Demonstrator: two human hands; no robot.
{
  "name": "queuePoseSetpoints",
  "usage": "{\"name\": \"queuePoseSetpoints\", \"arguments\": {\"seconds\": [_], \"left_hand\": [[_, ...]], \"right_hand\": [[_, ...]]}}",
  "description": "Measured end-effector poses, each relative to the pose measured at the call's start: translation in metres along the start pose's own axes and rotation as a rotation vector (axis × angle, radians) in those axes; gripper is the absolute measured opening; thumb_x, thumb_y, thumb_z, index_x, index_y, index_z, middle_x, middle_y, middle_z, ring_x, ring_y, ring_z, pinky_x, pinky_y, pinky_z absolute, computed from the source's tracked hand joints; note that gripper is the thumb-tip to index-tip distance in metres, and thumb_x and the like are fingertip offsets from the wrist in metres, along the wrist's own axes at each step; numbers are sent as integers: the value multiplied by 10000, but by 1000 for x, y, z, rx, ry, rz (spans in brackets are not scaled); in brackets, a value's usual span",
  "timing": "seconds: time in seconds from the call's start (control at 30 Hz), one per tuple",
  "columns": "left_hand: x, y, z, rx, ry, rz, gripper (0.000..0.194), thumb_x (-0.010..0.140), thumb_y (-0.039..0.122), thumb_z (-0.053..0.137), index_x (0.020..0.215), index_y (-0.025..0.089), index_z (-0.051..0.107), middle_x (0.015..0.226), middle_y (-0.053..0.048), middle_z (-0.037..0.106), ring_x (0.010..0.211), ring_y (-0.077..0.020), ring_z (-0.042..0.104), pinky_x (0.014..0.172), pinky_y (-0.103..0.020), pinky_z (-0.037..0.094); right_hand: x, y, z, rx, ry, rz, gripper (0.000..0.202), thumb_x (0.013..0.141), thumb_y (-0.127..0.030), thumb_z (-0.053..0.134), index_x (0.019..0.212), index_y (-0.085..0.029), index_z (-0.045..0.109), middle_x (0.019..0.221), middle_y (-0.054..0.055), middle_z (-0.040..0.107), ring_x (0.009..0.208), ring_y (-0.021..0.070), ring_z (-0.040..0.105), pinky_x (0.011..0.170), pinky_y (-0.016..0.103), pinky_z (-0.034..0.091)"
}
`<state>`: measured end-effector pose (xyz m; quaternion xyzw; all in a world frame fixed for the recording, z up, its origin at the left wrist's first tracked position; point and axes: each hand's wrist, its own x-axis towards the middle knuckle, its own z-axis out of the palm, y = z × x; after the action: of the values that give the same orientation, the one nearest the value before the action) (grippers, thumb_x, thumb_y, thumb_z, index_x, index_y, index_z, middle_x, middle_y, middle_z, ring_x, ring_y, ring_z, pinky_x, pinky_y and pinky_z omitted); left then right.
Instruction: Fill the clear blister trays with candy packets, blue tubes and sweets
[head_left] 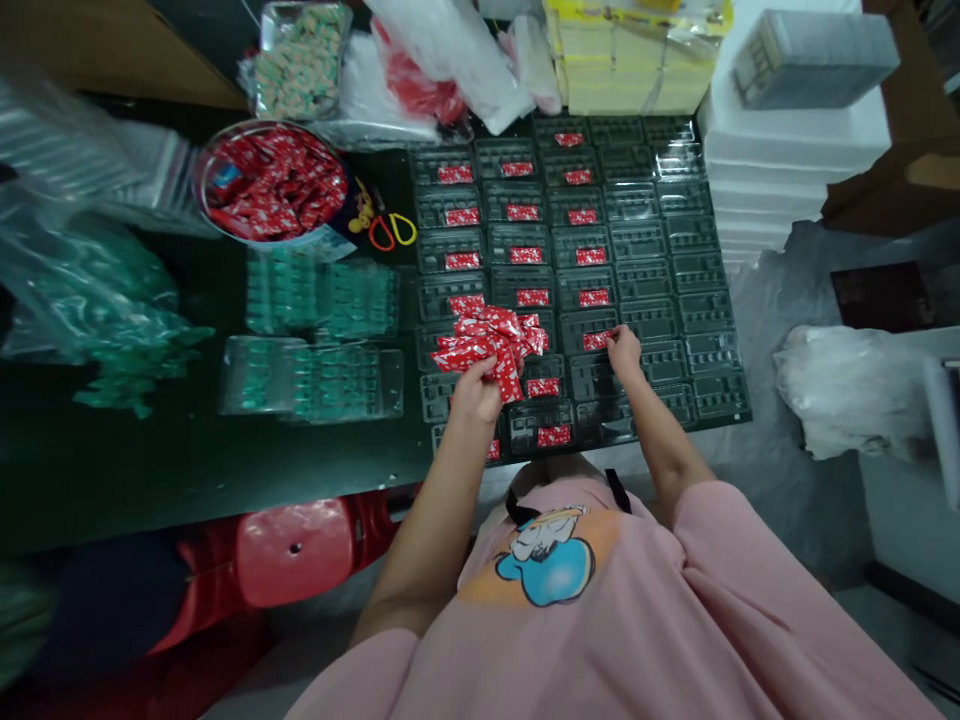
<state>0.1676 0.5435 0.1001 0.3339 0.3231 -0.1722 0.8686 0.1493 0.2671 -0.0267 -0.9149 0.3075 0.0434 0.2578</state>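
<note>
A bunch of red printed packets [491, 335] is gripped in my left hand [478, 392], held above the rows of trays. My right hand [624, 354] pinches the end of a single red packet [598, 341], which lies in a clear plastic tray [589, 322] of the third column. Similar red packets lie one to a tray in the three left columns, such as this packet [526, 255]. In the two right columns the trays [697, 270] show only their moulded hollows. My left hand and its bunch hide parts of some trays.
A round tub [196, 190] full of red packets stands at the back left, beside scissors [391, 232]. Stacked packs of green pieces [322, 295] lie left of the trays. White foam blocks [795, 140] rise at the right; a red stool [295, 552] stands below.
</note>
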Motion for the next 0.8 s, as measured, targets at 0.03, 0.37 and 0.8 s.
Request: {"name": "queuePoseSetpoints", "arguments": {"seconds": [0.03, 0.37, 0.8], "left_hand": [[0, 0, 1, -6, 3, -8, 271, 667, 21, 571, 891, 160, 634, 816, -32, 704, 783, -189, 682, 798, -371, 579], [5, -23, 7, 9, -22, -138, 248, 708, 24, 523, 893, 125, 653, 744, -47, 699, 781, -196, 689, 831, -381, 575], [8, -64, 9, 49, -69, -301, 289, 694, 6, 516, 935, 96, 648, 718, -58, 700, 722, -190, 694, 817, -361, 575]], "right_hand": [[-1, 0, -1, 1, 23, -12, 264, 842, -239, 531, 1082, -153, 601, 1073, 134, 635, 938, 213, 592, 860, 327, 435], [-67, -51, -35, 852, -367, -192, 358, 817, -469, 573, 1058, -210, 627, 915, 30, 681, 780, 165, 623, 695, 290, 487], [-103, -49, -55, 863, -214, -265, 331, 779, -420, 618, 1016, -201, 693, 876, 13, 687, 814, 164, 599, 797, 310, 476]]}}
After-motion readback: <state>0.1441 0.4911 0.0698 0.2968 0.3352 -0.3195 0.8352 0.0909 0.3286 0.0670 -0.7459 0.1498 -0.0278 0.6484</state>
